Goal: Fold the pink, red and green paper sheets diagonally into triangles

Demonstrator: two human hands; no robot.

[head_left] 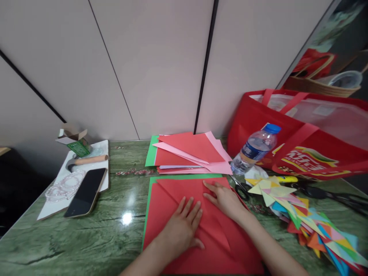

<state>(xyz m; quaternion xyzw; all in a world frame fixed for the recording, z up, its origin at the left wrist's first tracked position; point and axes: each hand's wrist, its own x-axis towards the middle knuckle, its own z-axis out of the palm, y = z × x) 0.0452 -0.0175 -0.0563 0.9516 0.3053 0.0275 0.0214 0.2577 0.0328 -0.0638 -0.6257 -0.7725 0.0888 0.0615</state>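
Note:
A red sheet of paper (161,214) with a folded layer and creases lies in front of me, over a green sheet (146,214) whose edge shows at the left and top. My left hand (179,230) rests on the red paper near its middle, fingers stretched out flat. Further up and to the right, my right hand (224,197) presses on the folded red layer, its fingers spread and pointing left. Neither hand grips anything. Behind the sheets is a pile of red, pink and green paper (184,151).
Left stand a phone (86,193), a bead string (61,188), a hooked blade (86,160) and a small box (77,143). At right are scissors (243,189), a water bottle (254,151), a red bag (304,140), black-handled scissors (324,192) and colourful folded papers (310,222).

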